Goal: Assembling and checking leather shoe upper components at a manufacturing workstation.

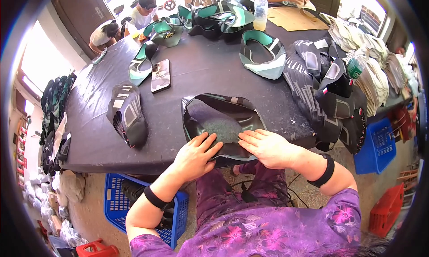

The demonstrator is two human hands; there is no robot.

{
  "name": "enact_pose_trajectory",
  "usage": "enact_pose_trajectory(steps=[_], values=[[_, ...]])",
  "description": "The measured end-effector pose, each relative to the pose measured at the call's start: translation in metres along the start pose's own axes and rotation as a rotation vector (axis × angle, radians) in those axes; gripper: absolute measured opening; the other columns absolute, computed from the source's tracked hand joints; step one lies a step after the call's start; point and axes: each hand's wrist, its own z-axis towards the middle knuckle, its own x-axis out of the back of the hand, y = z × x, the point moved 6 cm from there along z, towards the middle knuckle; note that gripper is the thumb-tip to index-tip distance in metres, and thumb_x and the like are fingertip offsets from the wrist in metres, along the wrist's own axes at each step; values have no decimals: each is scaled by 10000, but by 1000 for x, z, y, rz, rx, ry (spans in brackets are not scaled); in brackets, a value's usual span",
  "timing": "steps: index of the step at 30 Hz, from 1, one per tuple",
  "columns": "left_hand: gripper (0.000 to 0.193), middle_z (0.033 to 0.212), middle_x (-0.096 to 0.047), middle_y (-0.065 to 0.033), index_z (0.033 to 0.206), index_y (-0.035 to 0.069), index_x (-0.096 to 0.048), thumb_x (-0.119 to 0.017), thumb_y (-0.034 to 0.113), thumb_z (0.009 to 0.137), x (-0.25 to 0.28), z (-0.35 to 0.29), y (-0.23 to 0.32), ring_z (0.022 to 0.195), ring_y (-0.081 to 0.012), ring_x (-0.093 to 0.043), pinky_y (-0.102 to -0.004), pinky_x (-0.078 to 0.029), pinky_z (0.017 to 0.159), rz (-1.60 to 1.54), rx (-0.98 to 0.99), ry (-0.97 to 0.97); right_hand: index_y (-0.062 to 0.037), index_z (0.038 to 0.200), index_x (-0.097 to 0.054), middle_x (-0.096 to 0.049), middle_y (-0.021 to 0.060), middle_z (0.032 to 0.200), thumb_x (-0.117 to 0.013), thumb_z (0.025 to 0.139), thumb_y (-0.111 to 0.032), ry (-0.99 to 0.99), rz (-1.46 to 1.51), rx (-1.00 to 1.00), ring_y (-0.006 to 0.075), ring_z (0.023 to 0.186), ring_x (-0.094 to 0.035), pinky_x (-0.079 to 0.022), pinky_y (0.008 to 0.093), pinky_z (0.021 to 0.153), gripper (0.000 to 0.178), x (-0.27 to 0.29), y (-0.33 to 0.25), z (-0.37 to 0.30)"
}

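A black shoe upper (237, 123) with a dark speckled lining is spread open at the table's near edge. Flat against its near left part lie the outstretched fingers of my left hand (195, 154). From the other side my right hand (267, 145) rests its fingers, straight and close together, on the near right part. Both hands touch the piece, with a small gap between the fingertips. Whatever is under the near rim is hidden. Left of this piece lies another black shoe upper (128, 116) with grey stripes.
A phone (161, 76) and green-lined uppers (263, 56) lie farther back on the dark table (196, 74). Black uppers (308, 87) are heaped at right beside pale stacked pieces (373, 74). Blue baskets (180, 217) stand below. People sit across the table; a bottle (260, 11) stands there.
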Motion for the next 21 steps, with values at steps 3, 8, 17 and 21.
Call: enact_pose_trajectory(steps=[3,8,17,21], values=[[576,1203,-463,-156,1183,73,-468,-657,218,659,1,9,10,1095,-314,-453,-384,-369,932,66,-15,-35,45,1228,-395,-385,183,1304,-544,738,-343,10,-96,-4,282,1228,-353,-285,376,1016,642,-5,-4,-3],[503,1157,-490,-167,1162,90,-485,-605,189,684,-11,15,14,1035,-321,-488,-400,-372,899,321,-1,-73,65,1218,-391,-390,206,1290,-519,740,-366,177,-190,-51,304,1214,-371,-300,380,1008,657,-12,-4,-13],[405,1137,-528,-101,1122,107,-523,-514,113,717,10,4,23,1058,-250,-496,-369,-382,917,160,-195,-41,21,1257,-361,-339,212,1319,-587,724,-453,88,-37,7,325,1243,-316,-255,380,1034,747,1,-13,-23],[416,1126,-533,-118,1137,87,-504,-509,89,721,11,-1,15,1036,-262,-514,-364,-392,909,102,-230,-47,0,1272,-350,-325,203,1334,-560,766,-375,73,-10,31,306,1257,-303,-247,372,1043,664,-8,2,-17]])
